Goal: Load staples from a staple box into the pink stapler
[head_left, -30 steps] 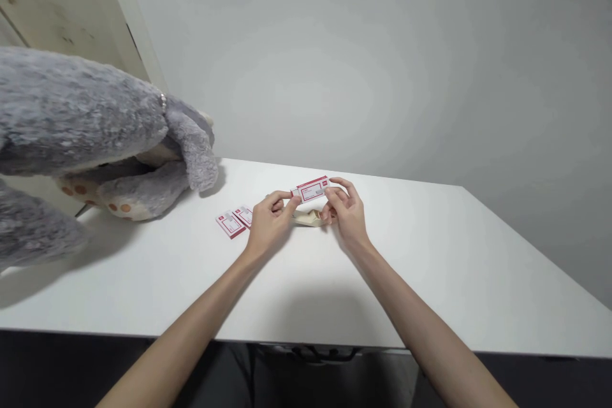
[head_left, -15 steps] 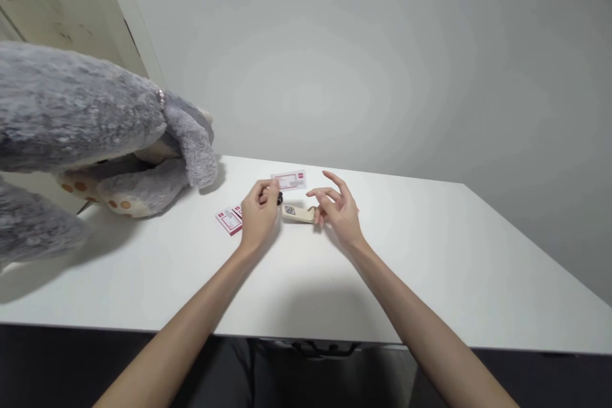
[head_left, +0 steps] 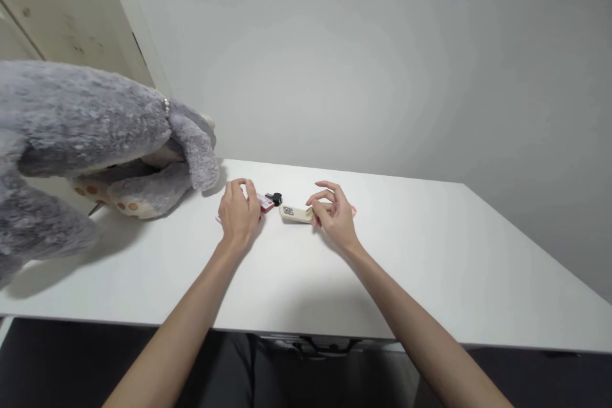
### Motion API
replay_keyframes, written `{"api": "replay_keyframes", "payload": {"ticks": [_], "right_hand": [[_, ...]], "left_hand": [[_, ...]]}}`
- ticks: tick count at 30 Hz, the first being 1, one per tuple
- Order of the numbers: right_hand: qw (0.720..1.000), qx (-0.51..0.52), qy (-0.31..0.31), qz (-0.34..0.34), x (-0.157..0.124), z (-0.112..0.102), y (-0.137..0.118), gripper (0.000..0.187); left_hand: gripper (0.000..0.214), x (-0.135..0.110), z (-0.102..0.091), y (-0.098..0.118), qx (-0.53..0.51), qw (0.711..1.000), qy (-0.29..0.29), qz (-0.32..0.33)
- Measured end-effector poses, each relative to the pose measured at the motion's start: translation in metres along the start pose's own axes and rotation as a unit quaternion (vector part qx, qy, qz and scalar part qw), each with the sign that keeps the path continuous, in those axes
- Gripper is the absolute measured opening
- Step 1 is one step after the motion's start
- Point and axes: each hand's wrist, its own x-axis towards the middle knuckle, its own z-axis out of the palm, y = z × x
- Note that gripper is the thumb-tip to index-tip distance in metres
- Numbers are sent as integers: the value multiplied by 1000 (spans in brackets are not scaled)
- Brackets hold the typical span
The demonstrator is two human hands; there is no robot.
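My left hand [head_left: 238,213] rests low on the white table [head_left: 430,255], fingers curled over a red and white card [head_left: 266,202] whose corner sticks out to the right. Other cards lie hidden under that hand. A small black object [head_left: 275,197] sits just right of the card. A beige flat case [head_left: 296,213] lies in the middle. My right hand [head_left: 332,213] hovers at its right end with fingers bent and apart, fingertips touching the case. A pink edge [head_left: 352,209] shows behind that hand.
A large grey plush toy [head_left: 86,140] fills the left side, its spotted paws resting on the table's back left corner. A pale wall stands behind. The table's front edge runs along the bottom, dark floor below.
My left hand carried the red and white card from above the case down and left onto the pile of cards. My right hand let go of it and dropped to the beige case.
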Motion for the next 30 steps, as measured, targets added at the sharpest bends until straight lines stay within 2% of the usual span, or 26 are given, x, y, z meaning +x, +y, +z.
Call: {"api": "replay_keyframes", "payload": {"ticks": [2, 4, 5, 8, 9, 11, 14, 16, 19, 23, 25, 30], "right_hand": [[1000, -15, 10, -5, 0, 1, 1, 34], [999, -33, 18, -14, -1, 2, 2, 30], [999, -44, 21, -22, -1, 3, 3, 27], [992, -101, 43, -61, -3, 4, 2, 20], [987, -132, 53, -80, -4, 5, 1, 16], [968, -202, 63, -134, -5, 7, 0, 12], [934, -269, 45, -232, -7, 11, -1, 16], [914, -299, 30, -273, -9, 15, -1, 21], [894, -345, 24, -284, -12, 19, 1, 27], [891, -359, 33, -276, -13, 21, 5, 35], [891, -361, 33, -274, -13, 21, 7, 34], [894, -354, 34, -274, -14, 22, 9, 26]], "left_hand": [[22, 2, 0, 6, -102, 994, -16, -42], [23, 6, 2, 13, -244, 958, -68, -132], [24, 8, 2, 17, -321, 923, -102, -184], [26, 13, 2, 24, -492, 789, -206, -305], [26, 14, 2, 26, -519, 755, -232, -325], [25, 15, 0, 30, -546, 716, -264, -345], [22, 13, -3, 37, -563, 700, -270, -347], [30, 11, -5, 41, -561, 699, -290, -335], [46, 5, -4, 46, -539, 697, -359, -307], [55, -5, -1, 51, -525, 682, -420, -289], [56, -10, 1, 52, -535, 660, -437, -294], [48, -15, 3, 51, -592, 573, -464, -325]]}}
